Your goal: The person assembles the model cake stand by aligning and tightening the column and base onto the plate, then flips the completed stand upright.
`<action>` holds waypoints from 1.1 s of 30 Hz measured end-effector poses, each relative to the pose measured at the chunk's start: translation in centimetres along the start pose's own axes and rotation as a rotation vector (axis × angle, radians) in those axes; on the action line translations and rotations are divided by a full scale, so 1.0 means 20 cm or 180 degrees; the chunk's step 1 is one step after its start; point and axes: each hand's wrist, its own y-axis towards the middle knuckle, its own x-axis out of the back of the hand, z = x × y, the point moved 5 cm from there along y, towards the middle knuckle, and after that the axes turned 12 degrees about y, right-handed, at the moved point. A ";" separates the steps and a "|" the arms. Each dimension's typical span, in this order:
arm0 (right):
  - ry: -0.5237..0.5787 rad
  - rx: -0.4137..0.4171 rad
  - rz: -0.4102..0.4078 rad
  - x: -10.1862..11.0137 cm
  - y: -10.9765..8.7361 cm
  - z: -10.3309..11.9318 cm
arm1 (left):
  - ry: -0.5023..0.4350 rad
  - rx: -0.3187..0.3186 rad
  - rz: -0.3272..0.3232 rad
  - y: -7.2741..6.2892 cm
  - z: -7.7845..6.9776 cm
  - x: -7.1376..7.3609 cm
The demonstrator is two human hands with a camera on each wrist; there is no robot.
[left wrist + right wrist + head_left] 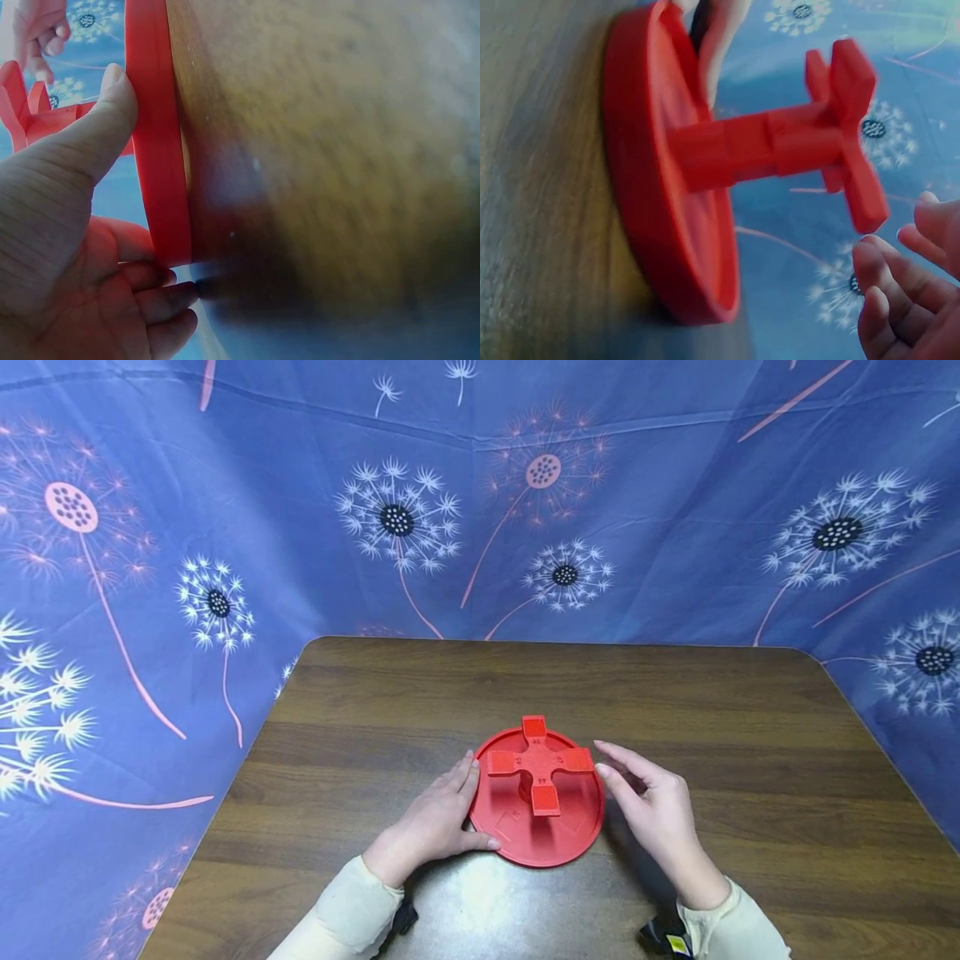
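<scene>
A red round dish-like base (570, 837) with a raised rim lies flat on the table. From its centre rises a short red post (739, 150), topped by a red cross-shaped piece (537, 763) with small numbers on its arms. My left hand (435, 822) holds the base at its left side, thumb on the near rim and fingers along the far left edge. To the right, my right hand (663, 810) has its loosely bent fingers close by the end of the cross's right arm, with nothing in its grasp.
The brown wood-grain table (750, 752) has rounded far corners. Behind it and at both sides hangs a blue cloth (652, 510) with dandelion prints. A dark wrist strap (663, 937) shows at the right sleeve.
</scene>
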 end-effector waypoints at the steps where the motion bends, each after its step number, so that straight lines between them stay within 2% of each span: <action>1: 0.0036 -0.0077 0.0092 0.00 0.00 -0.02 | -0.0006 -0.0003 0.0003 0.00 0.00 0.00; 5: 0.0346 -0.0359 0.0435 -0.03 0.01 -0.09 | -0.0018 -0.0007 0.0001 0.00 0.00 -0.01; 9: 0.0568 -0.0564 0.0627 -0.04 0.01 -0.13 | -0.0019 -0.0004 0.0005 0.00 0.00 -0.01; 15: 0.0917 -0.0582 0.0728 -0.04 0.01 -0.13 | -0.0029 -0.0010 0.0001 0.00 0.00 -0.01; 21: 0.1280 -0.0542 0.0943 -0.06 -0.02 -0.12 | -0.0041 -0.0009 -0.0044 0.00 0.00 0.00; 28: 0.1268 -0.0494 0.1051 -0.09 -0.06 -0.09 | -0.0022 -0.0020 -0.0066 0.00 0.00 -0.01; 33: 0.1061 -0.0509 0.0919 -0.12 -0.08 -0.06 | -0.0036 -0.0009 -0.0068 0.00 0.00 -0.01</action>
